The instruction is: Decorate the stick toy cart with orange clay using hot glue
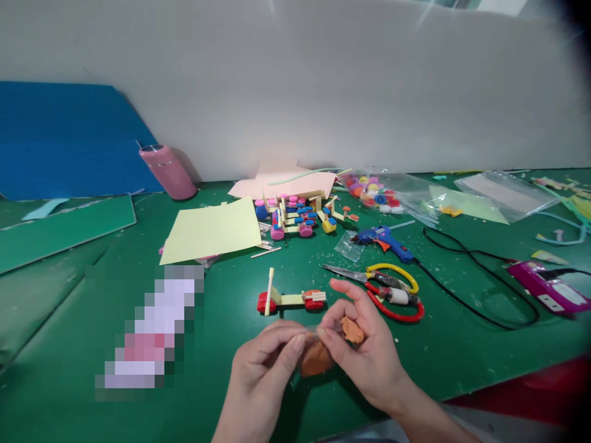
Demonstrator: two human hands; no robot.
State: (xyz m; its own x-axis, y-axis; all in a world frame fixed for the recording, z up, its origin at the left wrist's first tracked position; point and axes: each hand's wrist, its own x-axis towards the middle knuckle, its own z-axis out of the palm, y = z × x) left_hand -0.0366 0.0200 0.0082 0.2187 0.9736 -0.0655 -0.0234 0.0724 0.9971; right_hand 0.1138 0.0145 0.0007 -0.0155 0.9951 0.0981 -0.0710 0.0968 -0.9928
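Note:
Low over the front of the table, my left hand (270, 363) pinches one side of a small clear plastic wrapper with orange clay (317, 360) in it. Opposite, my right hand (364, 351) pinches the wrapper's top edge between thumb and finger. A separate-looking lump of orange clay (353, 330) sits at my right hand's fingers; whether it joins the rest is hidden. Just beyond my hands stands a small model scooter (290, 299) with red wheels, a pale deck and an upright stick. Scissors (388, 289) with yellow and red handles lie to its right.
A blue glue gun (383, 240) lies behind the scissors, its black cable running to a purple power strip (549, 286). Several small models (300, 215) stand farther back by a yellow sheet (212, 231) and a bag of colourful pieces (376, 192). A pink tumbler (168, 172) leans left.

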